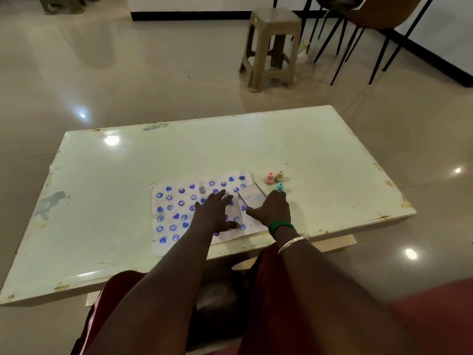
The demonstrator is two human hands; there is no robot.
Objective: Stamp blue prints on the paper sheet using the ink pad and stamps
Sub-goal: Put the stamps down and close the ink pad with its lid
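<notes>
A white paper sheet (174, 201) covered with several blue smiley and heart prints lies on the pale table (107, 190). My left hand (213, 213) rests flat on the sheet, fingers spread, holding nothing. My right hand (272, 210) reaches past the sheet's right edge, its fingertips at a teal stamp (280, 187); whether it grips the stamp is unclear. The ink pad (252, 198), a small square case, lies between my hands on the sheet's right part. A pink stamp (269, 178) and an orange stamp (280, 176) stand upright just beyond.
The table's front edge (332, 233) runs close under my right wrist. Beyond the table stand a beige plastic stool (272, 47) and black chair legs (340, 44) on the tiled floor. My knees in dark red cloth (268, 265) sit under the table front.
</notes>
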